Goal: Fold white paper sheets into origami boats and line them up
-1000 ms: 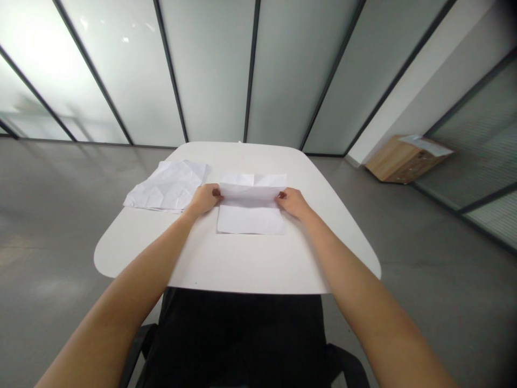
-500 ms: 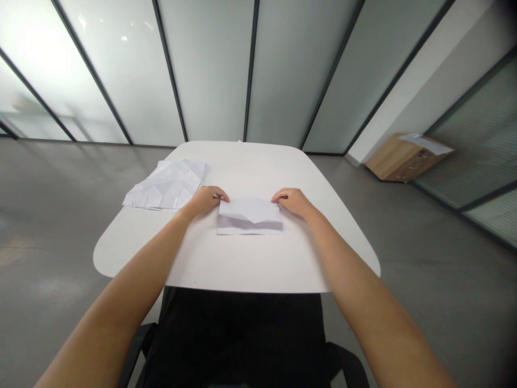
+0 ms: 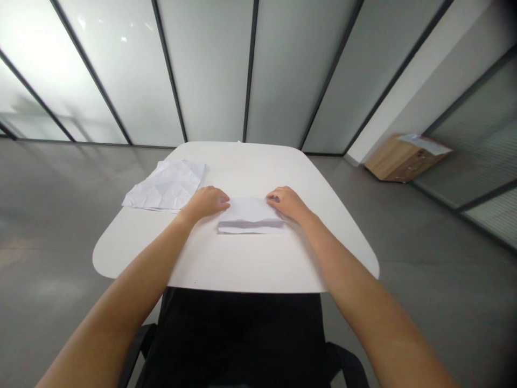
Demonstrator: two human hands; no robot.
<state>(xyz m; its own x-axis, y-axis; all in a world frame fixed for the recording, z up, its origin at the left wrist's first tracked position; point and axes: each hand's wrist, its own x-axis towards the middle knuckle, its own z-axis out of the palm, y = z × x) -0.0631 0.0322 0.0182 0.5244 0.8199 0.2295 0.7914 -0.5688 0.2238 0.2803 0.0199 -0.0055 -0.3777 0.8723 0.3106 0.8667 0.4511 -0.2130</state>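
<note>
A folded sheet of white paper [image 3: 249, 212] lies in front of me, its upper layer lifted a little above the lower one along the near side. At its far left corner, my left hand [image 3: 210, 200] has its thumb and fingers closed on the paper's edge. My right hand [image 3: 286, 200] pinches the far edge near the right corner, fingers curled. Left of my left hand rests a stack of creased white paper [image 3: 167, 184], apart from the folded sheet.
The white table [image 3: 242, 264] has rounded corners and its near edge lies close to my lap. Beyond it stands a frosted glass partition [image 3: 210, 70]. A wooden cabinet [image 3: 398, 156] with papers on top is on the floor at the right.
My right hand has shifted slightly left along the paper's far edge. The upper layer's near edge has come down a little and looks straighter. My left thumb now lies further onto the paper's corner.
</note>
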